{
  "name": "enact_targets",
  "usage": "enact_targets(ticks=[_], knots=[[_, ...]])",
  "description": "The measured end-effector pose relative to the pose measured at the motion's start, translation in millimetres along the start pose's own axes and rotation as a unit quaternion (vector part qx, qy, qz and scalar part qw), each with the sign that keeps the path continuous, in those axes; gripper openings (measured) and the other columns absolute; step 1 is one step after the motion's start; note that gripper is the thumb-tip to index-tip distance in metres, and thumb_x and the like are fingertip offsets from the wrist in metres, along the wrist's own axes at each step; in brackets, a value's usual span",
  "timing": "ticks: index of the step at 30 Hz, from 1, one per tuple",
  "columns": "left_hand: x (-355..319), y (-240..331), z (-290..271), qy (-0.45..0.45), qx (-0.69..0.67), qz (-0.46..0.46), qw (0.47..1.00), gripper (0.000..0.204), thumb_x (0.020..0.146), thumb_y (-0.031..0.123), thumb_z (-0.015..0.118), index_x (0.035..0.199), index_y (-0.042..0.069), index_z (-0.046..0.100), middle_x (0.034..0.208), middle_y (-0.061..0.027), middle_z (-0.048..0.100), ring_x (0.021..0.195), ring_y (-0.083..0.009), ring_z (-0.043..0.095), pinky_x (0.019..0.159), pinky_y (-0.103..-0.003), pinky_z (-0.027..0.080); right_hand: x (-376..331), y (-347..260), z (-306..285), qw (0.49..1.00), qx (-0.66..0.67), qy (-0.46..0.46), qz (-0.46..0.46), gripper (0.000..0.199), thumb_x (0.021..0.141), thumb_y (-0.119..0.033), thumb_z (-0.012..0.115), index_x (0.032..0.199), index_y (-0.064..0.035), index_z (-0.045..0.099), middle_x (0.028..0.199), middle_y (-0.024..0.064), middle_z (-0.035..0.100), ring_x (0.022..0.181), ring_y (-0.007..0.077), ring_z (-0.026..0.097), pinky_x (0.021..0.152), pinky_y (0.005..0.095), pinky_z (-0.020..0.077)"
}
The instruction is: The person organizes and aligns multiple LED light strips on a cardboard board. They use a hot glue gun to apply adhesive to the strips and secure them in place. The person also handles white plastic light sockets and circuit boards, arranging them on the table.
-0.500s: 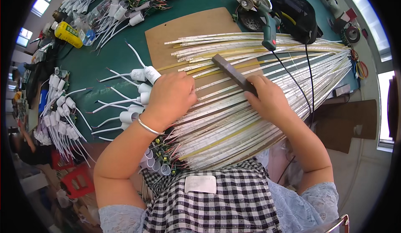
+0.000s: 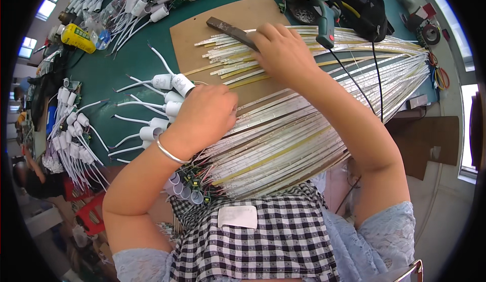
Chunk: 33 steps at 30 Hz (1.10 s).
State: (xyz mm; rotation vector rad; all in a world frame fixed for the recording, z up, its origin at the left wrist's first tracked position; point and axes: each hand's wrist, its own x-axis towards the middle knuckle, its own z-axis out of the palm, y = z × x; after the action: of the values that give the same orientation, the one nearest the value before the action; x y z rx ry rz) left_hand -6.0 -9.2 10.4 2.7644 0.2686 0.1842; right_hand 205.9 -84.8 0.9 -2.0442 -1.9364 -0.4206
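Note:
My right hand (image 2: 284, 49) grips one end of a dark, flat bar (image 2: 230, 31). The bar slants over the left ends of the far bundle of thin LED strips (image 2: 238, 54) and the brown board. Closer to me, my left hand (image 2: 208, 111) is closed at the left ends of the near LED strips (image 2: 283, 135). Its fingertips are tucked under, so what they pinch is hidden. Just left of that hand, white lamp caps (image 2: 174, 82) with white cables lie in a row. Small circuit boards (image 2: 197, 177) with red wires show below my left wrist.
A brown board (image 2: 195, 44) lies on the green table (image 2: 109, 100). Far right are a soldering tool (image 2: 324, 21) with a black cord and a black mesh cap (image 2: 358, 11). A yellow bottle (image 2: 77, 37) and piles of wired white caps (image 2: 71, 135) occupy the left.
My right hand has moved away from me and to the left with the dark bar, from the gap between the bundles to the far strips' ends. My left hand stays closed in nearly the same place.

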Motion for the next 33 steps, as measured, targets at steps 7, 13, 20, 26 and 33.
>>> enact_targets(ticks=[7,13,20,26,33], knots=[[-1,13,-9,-0.017,-0.049,-0.017,0.999,0.013,0.076,0.012,0.069,0.082,0.003,0.062,0.075,-0.0144,0.062,0.075,-0.0354,0.060,0.074,-0.043,0.047,-101,-4,-45,0.988,0.093,-0.078,-0.092,0.070,0.081,-0.051,0.067,0.132,-0.0059,0.053,0.115,0.0130,0.060,0.110,0.0273,0.055,0.106,0.0418,0.0359],[-14,63,-21,-0.203,-0.059,-0.134,0.968,0.055,0.072,0.032,0.079,0.114,0.004,0.058,0.100,-0.0146,0.064,0.092,-0.0353,0.059,0.087,-0.047,0.042,-142,-2,-74,0.965,0.176,-0.125,-0.149,0.092,0.070,-0.061,0.071,0.140,-0.0061,0.047,0.112,0.0155,0.056,0.108,0.0304,0.053,0.105,0.0422,0.0361],[-32,119,16,-0.115,0.077,0.044,0.989,0.118,0.055,0.060,0.084,0.143,-0.003,0.035,0.143,-0.0257,0.040,0.134,-0.0401,0.036,0.111,-0.058,0.022,-152,-5,-83,0.952,0.190,-0.188,-0.146,0.108,0.053,-0.055,0.084,0.144,-0.0122,0.042,0.124,0.0159,0.053,0.118,0.0312,0.051,0.102,0.0451,0.0375],[-38,127,31,-0.130,0.120,0.008,0.984,0.124,0.058,0.062,0.081,0.147,-0.003,0.026,0.145,-0.0276,0.033,0.132,-0.0424,0.034,0.106,-0.055,0.027,-150,49,-89,0.963,0.243,-0.018,-0.115,0.065,0.071,-0.036,0.081,0.126,-0.0109,0.058,0.111,0.0123,0.062,0.108,0.0287,0.057,0.096,0.0419,0.0424],[-38,118,39,-0.117,0.121,0.052,0.984,0.121,0.061,0.065,0.078,0.146,-0.004,0.026,0.146,-0.0300,0.030,0.130,-0.0438,0.033,0.103,-0.059,0.026,-166,230,-86,0.926,-0.149,-0.067,0.341,0.023,0.084,-0.014,0.058,0.101,-0.0121,0.072,0.103,0.0112,0.070,0.098,0.0307,0.066,0.085,0.0439,0.0509]])
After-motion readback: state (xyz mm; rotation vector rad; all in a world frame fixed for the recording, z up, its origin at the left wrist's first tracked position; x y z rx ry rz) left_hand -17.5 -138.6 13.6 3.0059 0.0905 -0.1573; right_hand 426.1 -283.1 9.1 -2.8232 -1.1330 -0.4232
